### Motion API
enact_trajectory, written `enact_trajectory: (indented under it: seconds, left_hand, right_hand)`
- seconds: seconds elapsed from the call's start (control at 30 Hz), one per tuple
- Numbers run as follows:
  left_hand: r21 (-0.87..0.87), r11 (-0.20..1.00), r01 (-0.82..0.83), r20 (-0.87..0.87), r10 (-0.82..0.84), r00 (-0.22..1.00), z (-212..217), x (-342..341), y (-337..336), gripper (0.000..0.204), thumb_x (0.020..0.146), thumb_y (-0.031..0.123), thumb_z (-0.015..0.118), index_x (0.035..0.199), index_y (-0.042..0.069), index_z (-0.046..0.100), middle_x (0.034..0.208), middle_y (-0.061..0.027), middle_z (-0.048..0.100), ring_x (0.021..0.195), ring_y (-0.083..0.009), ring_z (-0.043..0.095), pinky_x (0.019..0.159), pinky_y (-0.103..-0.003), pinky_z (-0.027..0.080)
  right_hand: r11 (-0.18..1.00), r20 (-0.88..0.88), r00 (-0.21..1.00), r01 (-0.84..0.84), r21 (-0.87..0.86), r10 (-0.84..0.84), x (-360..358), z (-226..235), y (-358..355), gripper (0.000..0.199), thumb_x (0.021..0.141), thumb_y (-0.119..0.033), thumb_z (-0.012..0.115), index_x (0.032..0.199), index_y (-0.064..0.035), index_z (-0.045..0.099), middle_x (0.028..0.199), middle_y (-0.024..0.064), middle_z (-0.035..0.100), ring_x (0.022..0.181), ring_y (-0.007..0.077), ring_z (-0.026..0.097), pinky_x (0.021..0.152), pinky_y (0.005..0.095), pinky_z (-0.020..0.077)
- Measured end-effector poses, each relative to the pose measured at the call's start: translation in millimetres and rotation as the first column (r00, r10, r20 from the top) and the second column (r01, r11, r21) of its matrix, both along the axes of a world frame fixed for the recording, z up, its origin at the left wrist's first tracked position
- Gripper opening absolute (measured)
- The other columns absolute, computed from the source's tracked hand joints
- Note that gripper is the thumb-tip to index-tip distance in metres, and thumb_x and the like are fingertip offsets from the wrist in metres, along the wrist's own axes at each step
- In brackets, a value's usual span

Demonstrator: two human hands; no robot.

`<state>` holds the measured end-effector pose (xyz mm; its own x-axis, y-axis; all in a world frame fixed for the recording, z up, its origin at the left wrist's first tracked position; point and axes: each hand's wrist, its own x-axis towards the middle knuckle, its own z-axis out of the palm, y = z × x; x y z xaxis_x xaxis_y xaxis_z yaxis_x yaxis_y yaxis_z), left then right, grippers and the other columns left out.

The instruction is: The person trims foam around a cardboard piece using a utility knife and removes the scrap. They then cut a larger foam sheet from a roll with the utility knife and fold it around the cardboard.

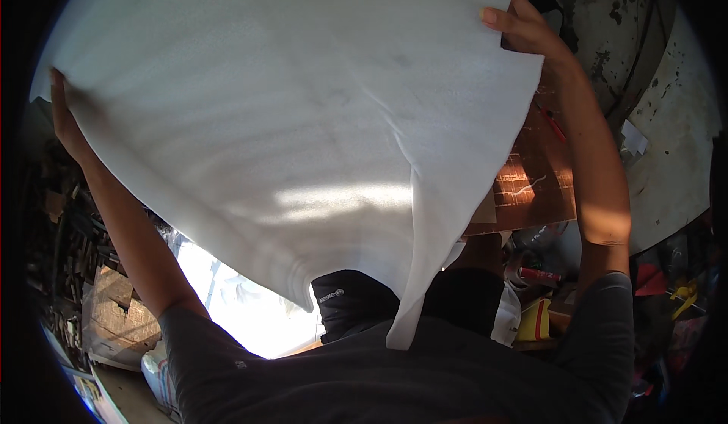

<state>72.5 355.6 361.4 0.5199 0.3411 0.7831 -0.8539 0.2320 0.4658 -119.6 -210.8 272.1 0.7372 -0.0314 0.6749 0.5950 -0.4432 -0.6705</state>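
A large white sheet of soft material (227,106), perhaps foam or felt, is raised before me and fills most of the view. My left hand (65,117) grips its far left edge; most of those fingers are hidden behind it. At the upper right, my right hand (531,34) holds the right edge, its thumb showing at the border. The near edge hangs toward my lap in a curve, with a long fold (413,257) running down to a narrow tip against my shirt. A bright streak of sunlight crosses the lower middle of the sheet.
Behind the sheet at right lies a brown board (542,166) with pale marks and a red pen-like item (551,123). A worn, chipped light surface (667,143) curves along the far right. Clutter sits below it. Left of me are stacked pieces and a wrapped brown block (121,310).
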Motion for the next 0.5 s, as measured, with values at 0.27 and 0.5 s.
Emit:
enact_trajectory:
  seconds: [0.27, 0.5]
  left_hand:
    - [0.078, 0.993, -0.085, -0.157, 0.096, 0.983, -9.3, -14.4, -23.5, 0.055, 0.115, 0.044, 0.065, 0.15, 0.002, 0.069, 0.133, -0.0066, 0.071, 0.117, -0.0185, 0.068, 0.101, -0.033, 0.055]
    - [-0.014, 0.96, 0.281, -0.336, -0.269, 0.903, -24.4, 15.9, -13.7, 0.065, 0.11, 0.048, 0.072, 0.155, 0.002, 0.064, 0.136, -0.0084, 0.071, 0.12, -0.0229, 0.069, 0.104, -0.039, 0.056]
  right_hand:
    - [0.982, -0.15, 0.97, 0.187, -0.026, -0.189, -13.3, -13.2, 12.8, 0.114, 0.088, -0.055, 0.092, 0.172, 0.0018, 0.04, 0.159, 0.0334, 0.058, 0.149, 0.0476, 0.059, 0.12, 0.0562, 0.0522]
    - [0.981, -0.181, 0.964, 0.195, -0.007, -0.193, -19.6, -10.4, 22.8, 0.109, 0.088, -0.056, 0.092, 0.168, 0.0027, 0.048, 0.154, 0.0323, 0.063, 0.146, 0.0447, 0.063, 0.117, 0.0547, 0.0552]
